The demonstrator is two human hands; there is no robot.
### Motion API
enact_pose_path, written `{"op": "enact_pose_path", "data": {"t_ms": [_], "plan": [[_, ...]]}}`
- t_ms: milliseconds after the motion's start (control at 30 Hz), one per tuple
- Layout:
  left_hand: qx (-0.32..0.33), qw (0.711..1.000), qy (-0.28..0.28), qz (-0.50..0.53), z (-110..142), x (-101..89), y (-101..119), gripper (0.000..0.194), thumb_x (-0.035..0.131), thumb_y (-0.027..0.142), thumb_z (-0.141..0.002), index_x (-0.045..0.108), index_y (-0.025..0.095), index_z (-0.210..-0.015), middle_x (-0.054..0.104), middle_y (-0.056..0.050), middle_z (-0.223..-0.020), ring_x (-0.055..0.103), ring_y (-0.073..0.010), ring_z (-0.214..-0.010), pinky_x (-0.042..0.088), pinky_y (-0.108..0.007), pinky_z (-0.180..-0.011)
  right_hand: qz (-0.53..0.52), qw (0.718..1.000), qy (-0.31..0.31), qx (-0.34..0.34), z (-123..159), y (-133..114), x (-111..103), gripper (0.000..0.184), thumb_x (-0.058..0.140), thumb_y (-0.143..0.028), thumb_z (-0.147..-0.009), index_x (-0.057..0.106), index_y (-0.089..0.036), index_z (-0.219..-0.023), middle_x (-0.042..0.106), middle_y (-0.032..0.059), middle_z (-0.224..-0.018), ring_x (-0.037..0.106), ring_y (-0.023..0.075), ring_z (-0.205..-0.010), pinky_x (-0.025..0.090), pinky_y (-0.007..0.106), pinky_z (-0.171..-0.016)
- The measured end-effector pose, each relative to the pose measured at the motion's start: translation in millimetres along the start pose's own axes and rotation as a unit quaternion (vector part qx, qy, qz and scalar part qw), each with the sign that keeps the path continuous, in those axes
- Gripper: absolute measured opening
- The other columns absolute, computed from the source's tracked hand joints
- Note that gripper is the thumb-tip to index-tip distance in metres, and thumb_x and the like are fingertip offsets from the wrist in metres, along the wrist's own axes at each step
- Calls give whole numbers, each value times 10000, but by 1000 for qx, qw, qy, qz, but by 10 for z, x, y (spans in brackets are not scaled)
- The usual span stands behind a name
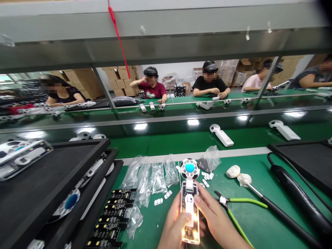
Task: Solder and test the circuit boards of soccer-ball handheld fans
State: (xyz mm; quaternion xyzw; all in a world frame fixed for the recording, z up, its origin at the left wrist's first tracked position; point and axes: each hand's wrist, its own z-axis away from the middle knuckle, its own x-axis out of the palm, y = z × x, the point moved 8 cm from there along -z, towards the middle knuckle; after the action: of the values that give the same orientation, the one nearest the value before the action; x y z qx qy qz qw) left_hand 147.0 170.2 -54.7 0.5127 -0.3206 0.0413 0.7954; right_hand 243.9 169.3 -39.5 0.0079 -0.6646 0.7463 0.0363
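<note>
1. We hold the lit handheld unit [190,207] in our left hand [172,223] and right hand [214,214].
2. We see green-handled pliers [223,200] on the counter [147,224], right of the unit.
3. We see black circuit boards [117,209] at left, near clear bags [158,176].

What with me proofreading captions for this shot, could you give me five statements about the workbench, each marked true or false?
1. The left hand and right hand both hold the device. True.
2. The disc on the device's round head is red. False: the disc is blue.
3. The green-handled pliers lie to the left of both hands. False: the pliers lie to the right, on the green bench.
4. Clear plastic bags lie on the bench beyond the hands, to the left. True.
5. Every light on the device is off. False: yellowish lights glow toward its lower end.
</note>
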Motion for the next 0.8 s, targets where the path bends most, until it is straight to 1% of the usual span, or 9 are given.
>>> {"op": "enact_pose_path", "data": {"t_ms": [67, 200, 367, 500, 567, 633, 700, 733, 800], "plan": [[3, 1000, -7, 0, 5, 15, 19, 736, 556, 194, -752, 196, 132, -1391, 688, -89, -778, 653, -205, -650, 511, -326, -599, -1, 1000, -2, 10, -3, -3, 0, 595, 494, -553, -864, 436, -237, -1366, 663, 46, -876, 592, 173, -625, 481, 268, -540], [10, 999, -38, -4, 19, 63, 51, 783, 628, 237, -719, 226, 161, -1386, 681, -106, -880, 661, -238, -743, 518, -358, -658, -8, 1000, 12, 17, -12, -22, -40, 594, 504, -557, -858, 452, -234, -1354, 636, 70, -1097, 617, 219, -870, 513, 301, -691], [10, 998, -59, 0, 20, 87, 49, 799, 635, 234, -731, 204, 180, -1402, 672, -95, -891, 658, -243, -752, 501, -355, -653, -9, 1000, 17, -1, -24, -50, -68, 546, 536, -519, -854, 494, -243, -1323, 549, 62, -1284, 503, 253, -1151, 432, 356, -937], [12, 998, -61, 4, 20, 90, 40, 821, 621, 239, -736, 163, 173, -1414, 665, -112, -934, 655, -260, -774, 490, -356, -643, -5, 1000, 14, -2, -23, -60, -71, 536, 514, -511, -870, 481, -241, -1332, 507, 56, -1333, 440, 253, -1225, 386, 365, -991], [8, 998, -58, 3, 22, 97, 42, 842, 625, 238, -736, 142, 162, -1421, 669, -110, -900, 655, -260, -753, 488, -357, -635, -2, 1000, 16, -2, -18, -77, -74, 536, 516, -515, -866, 491, -235, -1322, 527, 60, -1301, 456, 253, -1202, 398, 355, -976], [11, 998, -55, 5, 27, 113, 72, 835, 641, 243, -728, 177, 170, -1419, 671, -106, -893, 651, -249, -736, 492, -356, -638, -2, 1000, 14, -4, -8, -98, -64, 537, 519, -518, -863, 495, -233, -1317, 576, 67, -1212, 513, 245, -1116, 441, 331, -909], [17, 998, -52, 8, 36, 133, 111, 823, 666, 248, -704, 239, 184, -1405, 674, -108, -908, 647, -244, -746, 503, -366, -667, -13, 1000, -2, -1, 6, -102, -24, 534, 494, -514, -879, 459, -243, -1337, 622, 60, -1057, 588, 204, -881, 493, 285, -720], [18, 999, -50, 5, 40, 139, 122, 817, 671, 250, -698, 256, 184, -1399, 679, -108, -894, 646, -243, -748, 506, -370, -680, -21, 1000, -13, 2, 12, -95, 4, 529, 470, -511, -892, 431, -250, -1351, 628, 45, -953, 578, 169, -719, 480, 257, -597], [14, 999, -45, -2, 45, 142, 124, 802, 664, 259, -701, 263, 173, -1391, 688, -106, -842, 645, -241, -739, 508, -365, -679, -32, 999, -29, 6, 19, -71, 58, 515, 433, -501, -913, 391, -257, -1364, 591, 5, -779, 458, 109, -493, 390, 219, -431]]}}
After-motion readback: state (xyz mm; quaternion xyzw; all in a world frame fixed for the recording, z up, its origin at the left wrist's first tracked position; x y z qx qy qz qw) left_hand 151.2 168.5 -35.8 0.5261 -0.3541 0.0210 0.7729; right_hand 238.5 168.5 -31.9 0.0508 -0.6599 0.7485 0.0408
